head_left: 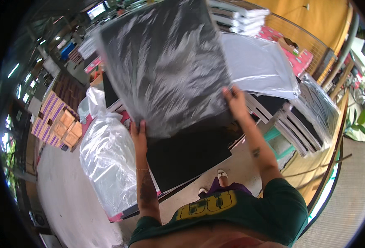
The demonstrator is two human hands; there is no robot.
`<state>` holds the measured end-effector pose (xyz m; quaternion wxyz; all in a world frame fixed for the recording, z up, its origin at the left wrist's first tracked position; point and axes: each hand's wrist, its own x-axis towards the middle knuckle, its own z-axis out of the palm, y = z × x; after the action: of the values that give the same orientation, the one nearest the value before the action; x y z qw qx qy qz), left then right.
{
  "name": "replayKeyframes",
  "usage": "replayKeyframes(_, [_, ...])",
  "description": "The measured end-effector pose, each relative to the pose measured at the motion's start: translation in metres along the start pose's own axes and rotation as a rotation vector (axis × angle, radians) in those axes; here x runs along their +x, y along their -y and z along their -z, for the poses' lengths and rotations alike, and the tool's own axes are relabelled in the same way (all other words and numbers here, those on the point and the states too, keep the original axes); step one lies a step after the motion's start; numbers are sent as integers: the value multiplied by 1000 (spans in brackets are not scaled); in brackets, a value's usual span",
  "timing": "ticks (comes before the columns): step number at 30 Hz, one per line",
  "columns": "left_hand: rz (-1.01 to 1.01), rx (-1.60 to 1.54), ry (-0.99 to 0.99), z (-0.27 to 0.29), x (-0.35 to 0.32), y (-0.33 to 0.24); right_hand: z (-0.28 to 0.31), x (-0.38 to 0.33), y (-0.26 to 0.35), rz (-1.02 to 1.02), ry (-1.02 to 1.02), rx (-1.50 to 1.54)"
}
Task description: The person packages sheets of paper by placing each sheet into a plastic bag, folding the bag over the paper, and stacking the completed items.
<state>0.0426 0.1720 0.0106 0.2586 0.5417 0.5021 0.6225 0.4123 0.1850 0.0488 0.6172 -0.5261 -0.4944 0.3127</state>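
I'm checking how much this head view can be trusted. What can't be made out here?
- Head view: the fingers of the left hand and right hand sit behind the plastic-wrapped dark sheet.
- The sheet's top edge is cut off by the frame.
- The black board is partly covered by the sheet.
- The boxes at the rim are too small and warped.

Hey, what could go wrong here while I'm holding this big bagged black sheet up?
The flat black sheet in clear plastic wrap is held only by its lower edge, left hand and right hand, so the slick film might slip. It also blocks the view of the black-topped table underneath.
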Motion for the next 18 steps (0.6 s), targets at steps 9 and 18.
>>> replayKeyframes(9, [477, -572, 641, -239, 68, -58, 264, 125, -1, -250, -217, 79])
replayKeyframes(18, [266, -152, 338, -128, 4, -22, 350, 159, -77, -353, -204, -238])
